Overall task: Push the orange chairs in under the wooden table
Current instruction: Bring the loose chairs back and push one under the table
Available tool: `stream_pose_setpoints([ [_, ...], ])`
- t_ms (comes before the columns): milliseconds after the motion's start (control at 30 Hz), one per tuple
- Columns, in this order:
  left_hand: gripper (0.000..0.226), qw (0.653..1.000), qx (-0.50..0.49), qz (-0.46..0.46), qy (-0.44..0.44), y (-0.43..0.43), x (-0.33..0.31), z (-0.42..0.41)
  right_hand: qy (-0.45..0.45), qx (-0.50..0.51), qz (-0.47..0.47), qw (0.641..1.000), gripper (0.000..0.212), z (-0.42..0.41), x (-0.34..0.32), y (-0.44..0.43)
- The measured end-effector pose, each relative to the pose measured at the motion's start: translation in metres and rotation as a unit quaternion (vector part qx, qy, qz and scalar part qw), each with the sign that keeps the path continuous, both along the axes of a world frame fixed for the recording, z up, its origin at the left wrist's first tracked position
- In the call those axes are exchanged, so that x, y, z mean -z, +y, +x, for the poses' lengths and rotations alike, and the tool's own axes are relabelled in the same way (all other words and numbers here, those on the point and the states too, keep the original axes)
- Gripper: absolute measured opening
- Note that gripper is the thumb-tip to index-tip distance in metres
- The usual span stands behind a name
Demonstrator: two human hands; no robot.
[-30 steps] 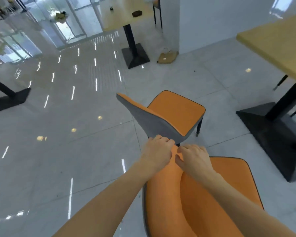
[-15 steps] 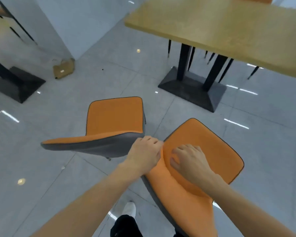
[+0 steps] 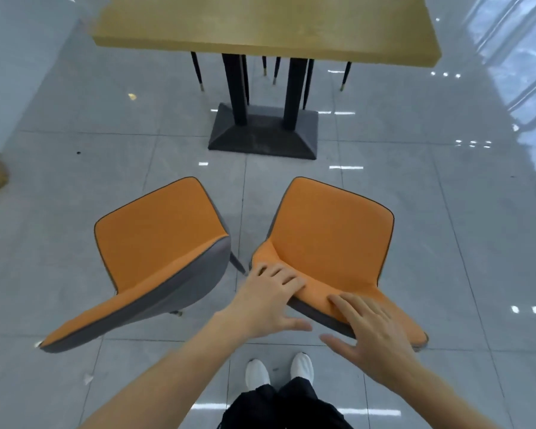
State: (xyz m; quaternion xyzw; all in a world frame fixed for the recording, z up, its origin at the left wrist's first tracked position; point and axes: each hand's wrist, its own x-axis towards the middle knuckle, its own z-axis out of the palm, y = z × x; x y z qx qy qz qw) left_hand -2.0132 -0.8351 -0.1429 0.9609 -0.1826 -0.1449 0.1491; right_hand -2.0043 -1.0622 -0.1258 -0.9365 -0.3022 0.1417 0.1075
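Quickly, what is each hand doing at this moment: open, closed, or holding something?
Left hand: open, fingers draped over the backrest top of the right orange chair, not clenched.
Right hand: open, fingers spread, resting on the same backrest.

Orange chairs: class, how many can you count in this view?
2 in plain view: the left chair stands untouched; the right chair has both hands on its backrest. Thin legs beyond the table suggest more, hidden.
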Motion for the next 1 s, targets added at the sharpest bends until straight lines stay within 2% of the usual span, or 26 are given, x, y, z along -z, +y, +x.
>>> stream_pose_setpoints([
  [100, 0.074, 0.998, 0.019, 0.051, -0.015, -0.004, 0.01, 0.002, -0.04, 0.039, -0.027, 0.998, 0.069, -0.008, 0.012, -0.015],
  [267, 0.049, 0.996, -0.032, 0.077, -0.034, -0.013, 0.013, 0.01, -0.132, 0.066, -0.014, 0.989, 0.054, -0.002, 0.028, -0.028],
  [567, 0.037, 0.994, -0.04, 0.069, -0.078, -0.011, 0.018, 0.017, -0.215, 0.024, 0.036, 0.976, 0.044, 0.009, 0.048, -0.036],
  [833, 0.032, 0.991, -0.072, 0.06, -0.096, -0.009, 0.018, 0.047, -0.246, 0.019, 0.058, 0.967, 0.036, 0.045, 0.053, -0.032],
  [1000, 0.031, 0.988, -0.098, 0.062, -0.101, -0.003, 0.014, 0.084, -0.237, 0.016, 0.065, 0.969, 0.035, 0.09, 0.053, -0.021],
])
